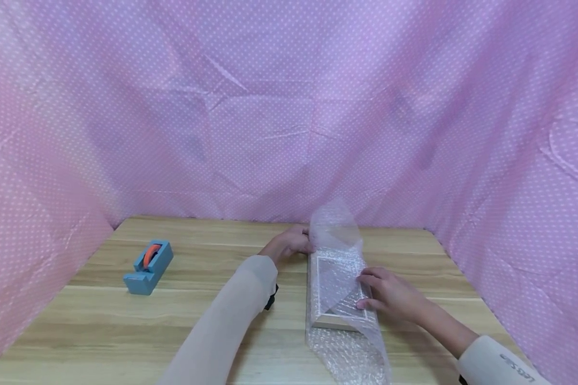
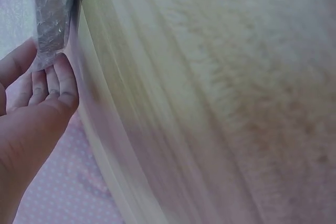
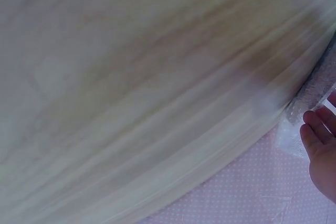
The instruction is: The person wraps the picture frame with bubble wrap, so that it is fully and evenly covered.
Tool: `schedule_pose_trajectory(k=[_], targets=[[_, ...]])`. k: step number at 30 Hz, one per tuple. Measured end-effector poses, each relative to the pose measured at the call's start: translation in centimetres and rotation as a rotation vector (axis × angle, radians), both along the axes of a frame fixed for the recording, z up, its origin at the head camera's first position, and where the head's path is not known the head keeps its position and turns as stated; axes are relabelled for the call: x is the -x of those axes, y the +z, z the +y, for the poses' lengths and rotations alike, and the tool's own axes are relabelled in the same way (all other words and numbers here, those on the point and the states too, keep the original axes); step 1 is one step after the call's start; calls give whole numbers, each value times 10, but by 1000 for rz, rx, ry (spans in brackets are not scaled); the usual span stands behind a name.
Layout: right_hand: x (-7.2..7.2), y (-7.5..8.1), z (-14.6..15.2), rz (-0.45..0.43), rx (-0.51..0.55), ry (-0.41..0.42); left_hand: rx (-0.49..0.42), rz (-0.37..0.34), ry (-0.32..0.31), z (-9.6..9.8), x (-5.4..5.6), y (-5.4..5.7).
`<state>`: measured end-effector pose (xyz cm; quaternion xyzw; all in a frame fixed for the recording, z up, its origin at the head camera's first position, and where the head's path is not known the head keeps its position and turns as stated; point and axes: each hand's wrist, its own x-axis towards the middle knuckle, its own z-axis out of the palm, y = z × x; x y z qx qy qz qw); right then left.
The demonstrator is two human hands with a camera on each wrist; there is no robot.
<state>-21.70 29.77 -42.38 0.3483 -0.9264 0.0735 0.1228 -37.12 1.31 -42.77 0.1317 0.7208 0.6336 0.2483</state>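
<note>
A rectangular picture frame [image 1: 334, 321] with a pale wooden border lies lengthwise on the table, largely covered by clear bubble wrap [image 1: 349, 353]. One layer of wrap folds over its face, leaving the near edge partly bare. At the far left corner my left hand [image 1: 296, 240] pinches the wrap, thumb on one side and fingers on the other, as the left wrist view shows around the wrapped edge [image 2: 53, 14]. My right hand [image 1: 392, 294] presses on the wrap along the frame's right side, fingers fairly straight, thumb nearer me. In the right wrist view its fingertips touch the wrapped side [image 3: 315, 85].
A blue tape dispenser [image 1: 149, 270] with an orange wheel stands on the left of the wooden table [image 1: 212, 321]. Loose wrap [image 1: 336, 219] sticks up past the frame's far end. Pink dotted cloth [image 1: 270, 133] surrounds the table at the back and sides.
</note>
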Motion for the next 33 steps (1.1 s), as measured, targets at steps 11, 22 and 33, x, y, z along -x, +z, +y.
schedule_pose_trajectory(k=[11,22,33], targets=[[-2,5,-3,-57,-9,-41,322,501,-6,2,-6,4],[-6,8,-6,-61,-31,-92,506,1064,-257,-9,-29,4],[-5,3,-8,-37,-16,-86,726,1159,-431,-23,-49,5]])
